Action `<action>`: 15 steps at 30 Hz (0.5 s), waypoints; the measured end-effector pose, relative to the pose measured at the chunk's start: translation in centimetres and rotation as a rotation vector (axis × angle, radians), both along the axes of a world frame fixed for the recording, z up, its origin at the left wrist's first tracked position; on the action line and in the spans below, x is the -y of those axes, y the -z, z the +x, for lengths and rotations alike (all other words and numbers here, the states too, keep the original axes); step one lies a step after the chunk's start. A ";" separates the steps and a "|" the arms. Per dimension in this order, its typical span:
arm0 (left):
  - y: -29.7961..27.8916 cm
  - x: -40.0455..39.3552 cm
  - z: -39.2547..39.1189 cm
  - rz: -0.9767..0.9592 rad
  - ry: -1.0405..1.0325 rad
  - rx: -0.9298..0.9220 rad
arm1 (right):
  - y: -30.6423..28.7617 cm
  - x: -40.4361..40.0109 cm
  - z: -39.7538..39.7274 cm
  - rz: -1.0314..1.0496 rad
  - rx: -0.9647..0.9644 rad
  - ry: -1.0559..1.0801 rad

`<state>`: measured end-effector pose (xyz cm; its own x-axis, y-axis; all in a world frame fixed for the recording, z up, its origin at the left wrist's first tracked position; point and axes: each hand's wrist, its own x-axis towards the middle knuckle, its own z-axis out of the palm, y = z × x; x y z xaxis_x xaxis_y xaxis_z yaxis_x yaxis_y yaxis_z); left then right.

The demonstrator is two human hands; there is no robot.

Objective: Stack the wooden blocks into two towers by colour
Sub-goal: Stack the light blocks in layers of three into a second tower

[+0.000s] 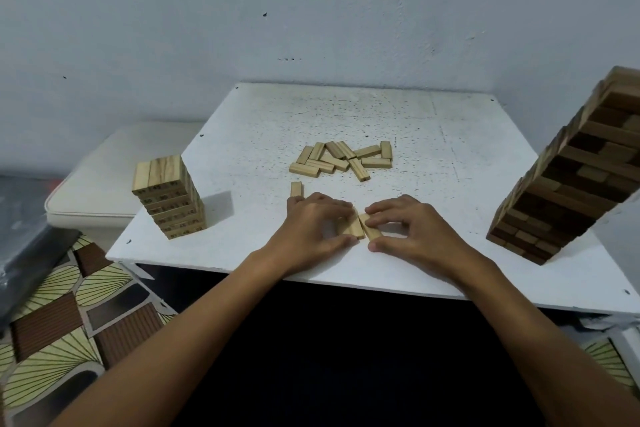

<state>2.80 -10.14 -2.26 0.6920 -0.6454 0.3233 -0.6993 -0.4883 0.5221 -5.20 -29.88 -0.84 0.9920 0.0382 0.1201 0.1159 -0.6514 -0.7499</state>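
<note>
Both hands are resting on the white bench near its front edge. The left hand (313, 225) is curling its fingers and thumb round a small group of light wooden blocks (355, 229); the right hand (412, 230) is pinching the block (371, 231) next to them between fingers and thumb. The count under the hands cannot be told; at least two rectangular pieces are showing between them, touching along their long sides.

Just beyond the left hand's fingertips, one single light block (295, 189) is lying flat. Farther beyond both hands, a loose pile of light blocks (343, 159) is lying scattered, roughly a dozen, some overlapping.

Well to the left of the left hand, a short light tower (168, 197) is standing, grain striped, numbers printed on the block ends. Well to the right of the right hand, a much taller dark brown tower (571, 180) is standing.

The bench (259, 121) is a flat painted board, speckled with dark flecks.
</note>
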 end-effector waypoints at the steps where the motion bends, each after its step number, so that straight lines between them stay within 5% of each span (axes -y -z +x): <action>1: -0.1 -0.2 -0.1 -0.006 0.012 -0.014 | 0.1 -0.1 0.1 -0.007 0.012 -0.003; 15: 0.0 -2.2 -1.5 0.020 0.072 0.057 | -0.2 -0.1 0.3 -0.129 -0.031 -0.117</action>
